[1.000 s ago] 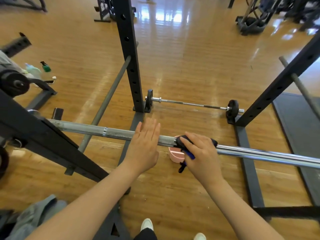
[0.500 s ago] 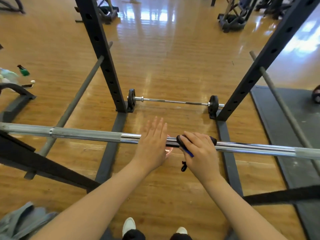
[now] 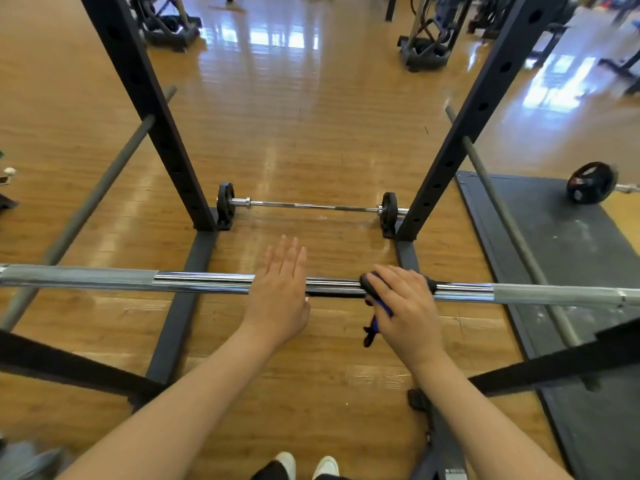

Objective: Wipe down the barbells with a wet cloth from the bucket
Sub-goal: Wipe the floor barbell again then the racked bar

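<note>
Hands were both on the long barbell (image 3: 201, 282) that lay across the rack in front of the person. The right hand (image 3: 403, 306) was curled over a dark cloth (image 3: 375, 308) and squeezed it around the shiny middle of the bar, likely so the cloth could rub all the way round. A bit of the cloth hung down under the hand. The left hand (image 3: 278, 289) lay flat on the bar just beside it, fingers straight and close together, holding nothing. It probably pressed down to keep the bar from rolling while the cloth rubbed.

A second barbell (image 3: 311, 204) lay on the wood floor (image 3: 294, 126) farther away, between the black rack posts (image 3: 145, 98), not touched. The bucket could not be seen.

Half a second before, the hands had the same grip. A second before, a pink round thing showed under the bar near the right hand; now it was out of sight, and more of the bar showed to the right.
</note>
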Action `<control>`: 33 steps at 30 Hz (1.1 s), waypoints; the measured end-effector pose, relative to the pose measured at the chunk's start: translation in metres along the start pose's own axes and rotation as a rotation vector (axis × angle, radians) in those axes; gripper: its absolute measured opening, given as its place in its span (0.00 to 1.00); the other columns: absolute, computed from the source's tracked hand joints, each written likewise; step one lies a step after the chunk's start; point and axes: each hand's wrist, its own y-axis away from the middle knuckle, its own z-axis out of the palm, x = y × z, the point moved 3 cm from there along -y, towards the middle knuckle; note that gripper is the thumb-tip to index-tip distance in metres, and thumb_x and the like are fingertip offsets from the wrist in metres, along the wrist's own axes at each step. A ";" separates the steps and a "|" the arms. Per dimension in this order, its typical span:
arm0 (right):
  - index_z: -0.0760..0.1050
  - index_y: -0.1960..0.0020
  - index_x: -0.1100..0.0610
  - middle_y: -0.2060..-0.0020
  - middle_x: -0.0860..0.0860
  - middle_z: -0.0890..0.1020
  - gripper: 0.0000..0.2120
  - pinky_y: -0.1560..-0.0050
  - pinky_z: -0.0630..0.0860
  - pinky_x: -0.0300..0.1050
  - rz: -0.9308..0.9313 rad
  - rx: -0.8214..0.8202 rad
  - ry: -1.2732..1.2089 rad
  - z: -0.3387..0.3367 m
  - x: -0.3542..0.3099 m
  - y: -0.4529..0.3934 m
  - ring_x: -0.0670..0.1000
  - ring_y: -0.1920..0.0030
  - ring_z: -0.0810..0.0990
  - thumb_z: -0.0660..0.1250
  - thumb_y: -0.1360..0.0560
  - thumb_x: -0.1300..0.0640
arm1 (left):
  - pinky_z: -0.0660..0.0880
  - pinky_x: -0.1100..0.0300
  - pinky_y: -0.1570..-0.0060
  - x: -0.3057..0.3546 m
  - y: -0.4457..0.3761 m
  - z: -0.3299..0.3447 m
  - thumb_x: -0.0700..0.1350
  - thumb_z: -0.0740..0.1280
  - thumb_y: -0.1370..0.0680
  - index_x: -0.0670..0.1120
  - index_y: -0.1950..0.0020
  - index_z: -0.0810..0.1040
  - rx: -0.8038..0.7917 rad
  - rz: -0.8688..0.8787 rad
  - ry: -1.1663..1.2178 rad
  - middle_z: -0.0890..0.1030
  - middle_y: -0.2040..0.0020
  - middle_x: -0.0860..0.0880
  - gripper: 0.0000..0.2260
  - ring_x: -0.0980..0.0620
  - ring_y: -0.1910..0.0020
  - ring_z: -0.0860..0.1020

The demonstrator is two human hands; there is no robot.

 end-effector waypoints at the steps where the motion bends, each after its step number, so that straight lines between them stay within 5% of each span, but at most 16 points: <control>1: 0.80 0.43 0.60 0.44 0.55 0.81 0.14 0.39 0.70 0.56 0.038 0.030 0.021 -0.009 0.013 0.005 0.56 0.43 0.77 0.65 0.27 0.58 | 0.51 0.47 0.28 0.000 0.000 0.002 0.49 0.70 0.31 0.37 0.26 0.62 -0.010 -0.005 -0.008 0.62 0.26 0.38 0.37 0.40 0.25 0.58; 4: 0.80 0.45 0.61 0.45 0.56 0.81 0.16 0.36 0.65 0.56 0.175 0.097 0.080 -0.023 0.031 0.015 0.58 0.43 0.78 0.60 0.26 0.55 | 0.65 0.41 0.35 0.000 -0.001 0.006 0.46 0.77 0.40 0.35 0.35 0.73 0.026 0.008 0.011 0.73 0.34 0.37 0.37 0.37 0.32 0.70; 8: 0.81 0.46 0.61 0.46 0.54 0.82 0.16 0.33 0.61 0.55 0.348 0.172 0.070 -0.009 0.014 0.013 0.56 0.42 0.77 0.58 0.26 0.56 | 0.65 0.40 0.37 0.002 -0.001 0.007 0.46 0.79 0.42 0.34 0.38 0.76 0.081 0.031 -0.013 0.75 0.37 0.36 0.36 0.36 0.35 0.73; 15: 0.80 0.44 0.60 0.46 0.54 0.81 0.15 0.37 0.66 0.54 0.068 0.021 0.040 -0.022 0.030 0.014 0.51 0.43 0.73 0.61 0.26 0.57 | 0.59 0.37 0.36 0.003 -0.001 0.004 0.46 0.78 0.42 0.32 0.39 0.76 0.059 0.012 -0.035 0.76 0.38 0.34 0.35 0.34 0.37 0.73; 20: 0.78 0.42 0.62 0.44 0.56 0.80 0.20 0.34 0.64 0.55 0.121 0.006 0.056 -0.054 0.082 0.034 0.53 0.42 0.72 0.74 0.34 0.70 | 0.68 0.39 0.39 0.032 -0.009 -0.002 0.47 0.80 0.47 0.34 0.40 0.78 0.016 0.101 -0.076 0.78 0.40 0.36 0.38 0.37 0.39 0.76; 23: 0.78 0.41 0.62 0.42 0.57 0.79 0.23 0.36 0.67 0.62 0.143 -0.028 0.046 -0.074 0.112 0.043 0.53 0.40 0.70 0.74 0.35 0.72 | 0.59 0.45 0.34 0.080 -0.021 -0.006 0.50 0.79 0.42 0.36 0.36 0.75 0.009 0.107 -0.064 0.75 0.36 0.37 0.38 0.39 0.34 0.72; 26: 0.78 0.41 0.62 0.43 0.57 0.79 0.23 0.39 0.71 0.64 0.111 -0.076 0.041 -0.086 0.136 0.046 0.53 0.40 0.71 0.74 0.35 0.71 | 0.36 0.49 0.31 0.134 -0.033 -0.005 0.48 0.61 0.22 0.37 0.23 0.51 0.007 0.151 -0.057 0.52 0.23 0.38 0.33 0.40 0.24 0.48; 29: 0.78 0.41 0.61 0.43 0.56 0.79 0.23 0.41 0.72 0.63 0.095 -0.112 0.054 -0.093 0.157 0.050 0.56 0.42 0.75 0.75 0.35 0.69 | 0.32 0.50 0.32 0.178 -0.051 -0.005 0.47 0.54 0.19 0.38 0.23 0.44 0.016 0.200 -0.086 0.45 0.22 0.39 0.30 0.41 0.24 0.42; 33: 0.78 0.41 0.61 0.42 0.56 0.79 0.23 0.41 0.72 0.64 0.129 -0.075 0.060 -0.107 0.184 0.058 0.55 0.41 0.74 0.76 0.35 0.68 | 0.52 0.47 0.31 0.214 -0.069 -0.005 0.47 0.73 0.30 0.37 0.29 0.68 -0.002 0.176 -0.074 0.69 0.30 0.38 0.32 0.41 0.29 0.66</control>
